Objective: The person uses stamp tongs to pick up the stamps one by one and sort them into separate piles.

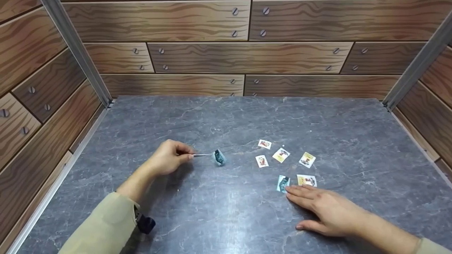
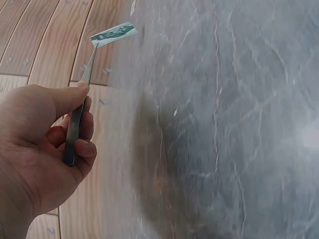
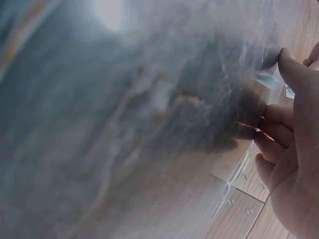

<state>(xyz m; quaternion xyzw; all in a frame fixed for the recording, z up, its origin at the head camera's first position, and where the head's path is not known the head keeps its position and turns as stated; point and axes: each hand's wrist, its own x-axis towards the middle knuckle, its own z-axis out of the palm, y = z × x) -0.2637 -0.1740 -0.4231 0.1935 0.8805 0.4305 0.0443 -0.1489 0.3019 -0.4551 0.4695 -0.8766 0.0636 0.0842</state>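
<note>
Tweezers (image 1: 203, 155) of slim dark and silvery metal are best squeezed lightly, so that the small teal rectangular printed paper (image 1: 219, 157) at their tips is neither creased nor dropped. Because the paper is gripped near one edge only and is tilted, slow, steady movement is advised, with the tips brought low over the grey marbled tabletop (image 1: 212, 116) before any release. Loose pieces should not be brushed, as they are likely to slide. The tweezers are pinched by the left hand (image 1: 171, 156) between thumb and curled fingers; the held paper is located just beyond that hand, left of four white and yellow printed papers (image 1: 281, 155). The right hand (image 1: 326, 208) is laid palm down, fingers nearly straight, thumb spread, nothing gripped; its fingertips are placed at the near edges of a second teal printed paper (image 1: 283, 183) and a yellow-and-white printed paper (image 1: 307, 180). Whether pressure is applied cannot be told.
</note>
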